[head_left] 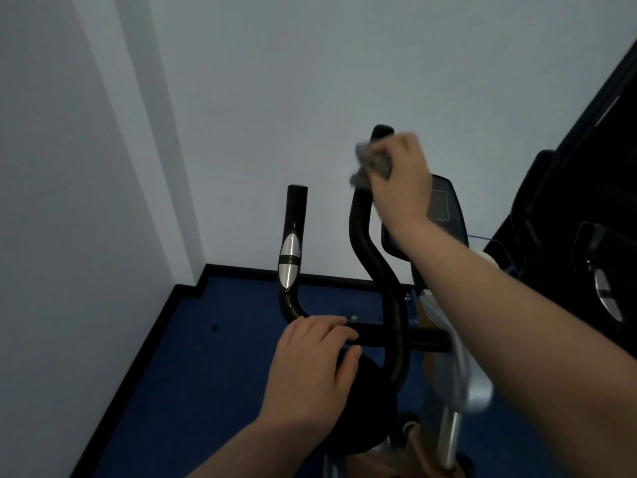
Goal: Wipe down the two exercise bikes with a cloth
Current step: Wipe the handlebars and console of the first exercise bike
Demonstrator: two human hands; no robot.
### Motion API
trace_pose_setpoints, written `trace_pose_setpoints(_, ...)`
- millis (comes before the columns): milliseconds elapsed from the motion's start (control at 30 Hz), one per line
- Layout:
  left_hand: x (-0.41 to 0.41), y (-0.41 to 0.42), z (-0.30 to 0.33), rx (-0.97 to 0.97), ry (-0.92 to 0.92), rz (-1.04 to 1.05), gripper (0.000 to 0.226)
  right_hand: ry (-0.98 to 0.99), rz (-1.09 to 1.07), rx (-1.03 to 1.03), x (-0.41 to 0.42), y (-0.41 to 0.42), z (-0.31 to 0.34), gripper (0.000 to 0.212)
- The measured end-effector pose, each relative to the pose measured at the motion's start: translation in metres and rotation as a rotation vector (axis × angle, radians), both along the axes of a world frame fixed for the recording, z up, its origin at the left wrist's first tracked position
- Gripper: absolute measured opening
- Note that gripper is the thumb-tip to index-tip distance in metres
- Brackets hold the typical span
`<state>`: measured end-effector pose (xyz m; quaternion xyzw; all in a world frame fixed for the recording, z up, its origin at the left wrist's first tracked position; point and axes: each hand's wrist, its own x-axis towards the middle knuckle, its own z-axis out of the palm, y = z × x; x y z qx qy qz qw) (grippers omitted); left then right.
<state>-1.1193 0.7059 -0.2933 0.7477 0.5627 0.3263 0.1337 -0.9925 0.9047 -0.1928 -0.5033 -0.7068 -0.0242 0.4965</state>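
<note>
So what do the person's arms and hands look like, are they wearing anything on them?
Both arms are bare as far as the picture shows: no sleeves, gloves, watch or rings can be seen. The left hand and its forearm come in from the bottom of the view, and the right hand with its long forearm comes in from the right edge. The right hand looks a little blurred.

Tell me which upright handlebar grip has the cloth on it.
The taller curved black grip on the right, where the right hand presses the grey cloth; the shorter silver-banded grip is bare.
</note>
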Motion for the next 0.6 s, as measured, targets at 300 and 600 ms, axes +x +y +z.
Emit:
trace_pose_setpoints(300,0.0,0.0,0.0,-0.007,0.012,0.021,0.03,0.009,0.016,0.098,0.013,0.013,0.037,0.008)
trace_pose_setpoints(600,0.001,-0.002,-0.001,-0.001,0.014,0.033,0.031,-0.111,0.158,-0.162,0.032,-0.01,-0.013,0.009)
